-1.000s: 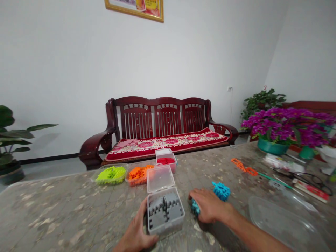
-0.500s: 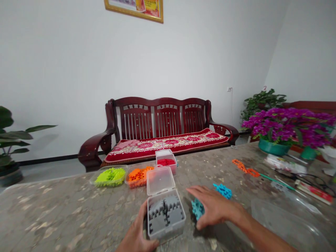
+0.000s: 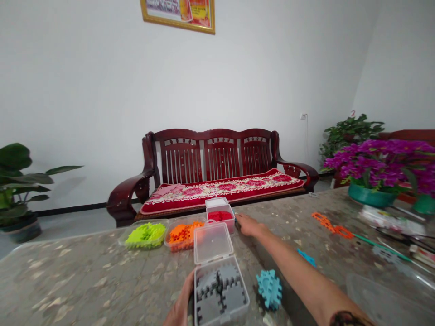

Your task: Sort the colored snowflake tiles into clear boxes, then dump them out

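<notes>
A clear lidded box of grey notched pieces (image 3: 220, 294) stands near the front with its lid tipped back. My left hand (image 3: 181, 301) rests against the box's left side, its fingers mostly hidden. Farther back, my right hand (image 3: 247, 225) reaches to the right side of a box of red pieces (image 3: 220, 216); its fingertips are at a small bluish thing that is too small to make out. A light blue cluster of joined pieces (image 3: 269, 290) lies right of the grey box. Another blue piece (image 3: 306, 257) is partly behind my right forearm.
Tubs of lime pieces (image 3: 146, 234) and orange pieces (image 3: 184, 234) stand at the left. On the right are an orange linked shape (image 3: 333, 225), a green stick (image 3: 380, 246), a clear lid (image 3: 384, 301) and purple flowers (image 3: 377, 165). A wooden sofa (image 3: 217, 158) stands behind the table.
My right hand has left the light blue cluster and moved forward to beside the red box. The cluster now lies uncovered. The view has shifted slightly.
</notes>
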`<state>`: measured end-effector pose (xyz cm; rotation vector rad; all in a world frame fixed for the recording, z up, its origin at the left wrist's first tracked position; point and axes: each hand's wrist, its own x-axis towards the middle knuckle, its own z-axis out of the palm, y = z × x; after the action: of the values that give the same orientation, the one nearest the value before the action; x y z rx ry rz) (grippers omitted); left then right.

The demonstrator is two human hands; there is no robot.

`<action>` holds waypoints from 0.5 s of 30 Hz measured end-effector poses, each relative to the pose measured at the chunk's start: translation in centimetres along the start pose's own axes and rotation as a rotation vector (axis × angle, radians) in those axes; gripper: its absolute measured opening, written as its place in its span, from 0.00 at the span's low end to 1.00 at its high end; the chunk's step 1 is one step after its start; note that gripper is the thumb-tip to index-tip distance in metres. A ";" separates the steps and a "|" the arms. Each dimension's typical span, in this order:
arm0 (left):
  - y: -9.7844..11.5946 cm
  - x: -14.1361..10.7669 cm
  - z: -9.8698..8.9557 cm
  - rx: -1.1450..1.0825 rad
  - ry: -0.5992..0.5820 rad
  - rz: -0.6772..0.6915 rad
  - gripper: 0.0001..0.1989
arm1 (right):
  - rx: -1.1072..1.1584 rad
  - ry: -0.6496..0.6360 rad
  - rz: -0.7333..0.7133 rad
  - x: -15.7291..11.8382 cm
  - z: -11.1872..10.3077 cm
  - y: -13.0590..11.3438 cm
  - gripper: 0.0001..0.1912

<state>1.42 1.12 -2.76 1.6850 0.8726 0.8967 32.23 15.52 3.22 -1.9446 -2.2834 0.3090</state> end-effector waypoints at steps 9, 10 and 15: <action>-0.4 0.3 0.2 -0.039 -0.029 0.027 0.57 | -0.163 -0.007 0.021 -0.2 0.4 0.0 0.19; -0.4 0.3 0.2 -0.029 -0.026 0.025 0.57 | -0.156 -0.015 0.016 -1.1 0.4 0.0 0.17; 0.9 0.1 0.3 0.032 -0.013 0.024 0.55 | -0.069 -0.074 -0.017 -7.1 -0.3 0.6 0.23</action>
<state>1.84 0.91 -1.94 1.7304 0.8640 0.8905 34.04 8.66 3.64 -1.9764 -2.3858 0.3092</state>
